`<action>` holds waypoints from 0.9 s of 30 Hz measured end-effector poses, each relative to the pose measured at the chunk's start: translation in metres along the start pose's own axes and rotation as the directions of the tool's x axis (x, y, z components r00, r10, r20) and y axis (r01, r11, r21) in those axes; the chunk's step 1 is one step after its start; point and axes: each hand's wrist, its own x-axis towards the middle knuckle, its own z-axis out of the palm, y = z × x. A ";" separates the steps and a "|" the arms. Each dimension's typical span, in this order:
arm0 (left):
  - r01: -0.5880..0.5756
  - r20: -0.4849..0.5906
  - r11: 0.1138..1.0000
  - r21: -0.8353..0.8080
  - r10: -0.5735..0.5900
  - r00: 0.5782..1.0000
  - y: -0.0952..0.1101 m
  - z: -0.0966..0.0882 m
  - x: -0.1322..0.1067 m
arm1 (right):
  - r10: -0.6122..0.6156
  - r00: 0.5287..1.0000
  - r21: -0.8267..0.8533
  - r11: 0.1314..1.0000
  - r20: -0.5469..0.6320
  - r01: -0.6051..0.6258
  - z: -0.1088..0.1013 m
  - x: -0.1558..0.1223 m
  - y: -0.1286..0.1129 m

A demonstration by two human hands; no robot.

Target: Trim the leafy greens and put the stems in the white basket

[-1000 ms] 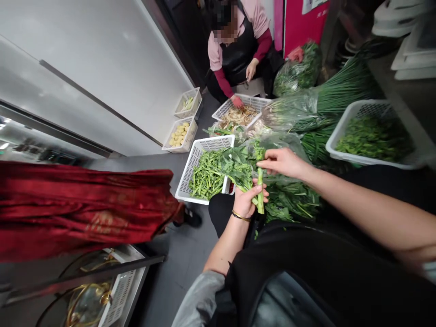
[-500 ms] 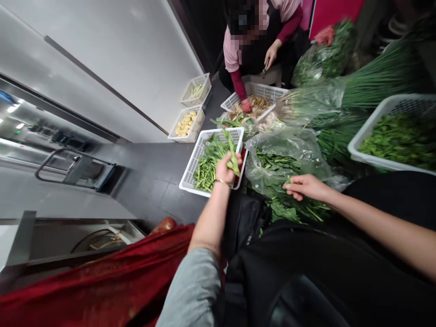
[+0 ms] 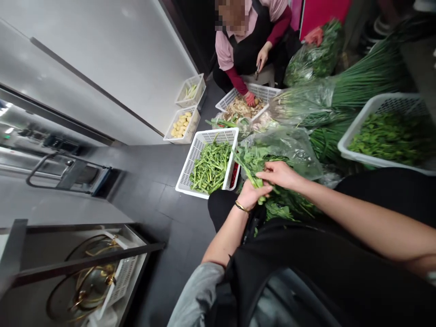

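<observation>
My left hand (image 3: 252,194) is closed around a few leafy green stalks (image 3: 250,174), with their cut ends poking out near the thumb. My right hand (image 3: 279,175) meets it from the right, fingertips pinched on the same stalks. Beneath both hands lie loose leafy greens (image 3: 281,211), partly hidden by my hands and lap, beside an open clear plastic bag (image 3: 299,147). Left of my hands, a white slotted basket (image 3: 185,175) holds a heap of green stems (image 3: 211,165).
Across from me a co-worker (image 3: 254,50) reaches into a white basket (image 3: 223,103) of peelings, holding a small tool. Potatoes (image 3: 181,125) fill another basket. At right are bundled long green stalks (image 3: 371,72) and a basket of leaves (image 3: 384,141). A metal rack (image 3: 88,263) stands lower left.
My left hand has come back from over the basket to my right hand, bringing stalks. Red cloth at lower left has gone from view. The co-worker's head has shifted.
</observation>
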 end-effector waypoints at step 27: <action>-0.099 -0.098 0.976 -0.195 0.082 0.992 0.002 0.013 -0.028 | -0.093 0.988 -0.135 0.988 -0.123 0.076 0.016 -0.004 -0.001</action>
